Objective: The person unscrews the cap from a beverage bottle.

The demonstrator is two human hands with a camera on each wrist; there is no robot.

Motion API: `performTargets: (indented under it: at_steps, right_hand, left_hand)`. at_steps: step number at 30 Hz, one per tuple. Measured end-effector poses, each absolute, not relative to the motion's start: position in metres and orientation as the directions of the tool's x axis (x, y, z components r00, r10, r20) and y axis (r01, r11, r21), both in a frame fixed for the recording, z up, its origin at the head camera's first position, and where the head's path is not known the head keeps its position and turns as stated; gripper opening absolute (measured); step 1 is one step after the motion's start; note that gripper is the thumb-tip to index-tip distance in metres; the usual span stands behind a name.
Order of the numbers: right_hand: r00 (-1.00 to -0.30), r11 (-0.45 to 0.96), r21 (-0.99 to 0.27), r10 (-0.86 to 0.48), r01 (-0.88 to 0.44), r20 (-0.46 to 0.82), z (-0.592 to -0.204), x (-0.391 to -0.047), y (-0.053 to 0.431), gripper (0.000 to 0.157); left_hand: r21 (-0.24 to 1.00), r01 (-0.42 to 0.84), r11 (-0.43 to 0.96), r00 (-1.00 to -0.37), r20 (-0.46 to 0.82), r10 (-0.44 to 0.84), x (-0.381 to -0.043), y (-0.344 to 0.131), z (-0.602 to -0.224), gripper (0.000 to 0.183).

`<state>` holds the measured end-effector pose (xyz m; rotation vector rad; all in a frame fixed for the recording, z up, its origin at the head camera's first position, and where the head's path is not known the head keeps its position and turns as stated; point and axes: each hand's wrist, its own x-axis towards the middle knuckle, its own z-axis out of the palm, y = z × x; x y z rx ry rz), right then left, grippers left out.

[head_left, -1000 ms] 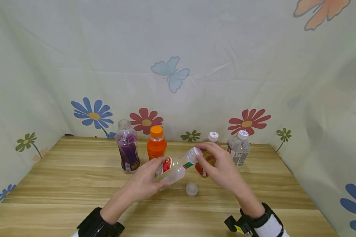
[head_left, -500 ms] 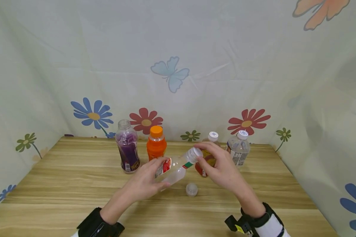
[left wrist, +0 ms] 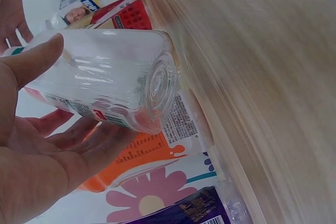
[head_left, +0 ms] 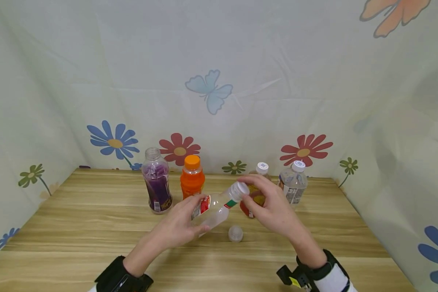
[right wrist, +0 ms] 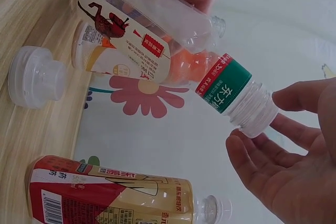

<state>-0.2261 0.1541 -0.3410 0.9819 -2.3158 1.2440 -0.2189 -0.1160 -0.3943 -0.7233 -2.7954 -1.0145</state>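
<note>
In the head view a clear plastic bottle point(head_left: 213, 217) lies tilted above the table, its mouth end raised to the right. My left hand point(head_left: 180, 223) grips its body, thumb on the near side. The label point(right wrist: 115, 30) and the red-and-green neck band point(right wrist: 226, 82) show in the right wrist view. My right hand point(head_left: 273, 205) pinches the clear ridged end of the neck point(right wrist: 254, 111) between thumb and fingers. Whether a cap covers that end I cannot tell. The left wrist view shows the bottle's base point(left wrist: 160, 85). Below the neck, a loose clear cap point(head_left: 235, 233) lies on the table.
An uncapped purple-labelled bottle point(head_left: 157, 186) and an orange bottle point(head_left: 192, 178) stand behind my left hand. Beyond my right hand stand a red-and-yellow-labelled bottle point(right wrist: 115, 190) and a clear bottle point(head_left: 293, 182) with a white cap. A flowered curtain point(head_left: 219, 48) borders the wooden table point(head_left: 76, 219).
Both hands and the bottle stay almost in place. My right hand's fingers have shifted very slightly at the neck end.
</note>
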Motion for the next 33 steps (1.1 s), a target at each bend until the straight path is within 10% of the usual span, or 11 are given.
performTargets:
  at_steps: [33]
  right_hand:
    - [-0.826,0.523,-0.642,-0.300,-0.560,0.477,-0.3448,-0.2254,0.1513,0.027]
  left_hand:
    - [0.598,0.437,0.671,-0.895,0.214,0.392,-0.2210,-0.1176,-0.3969,0.076]
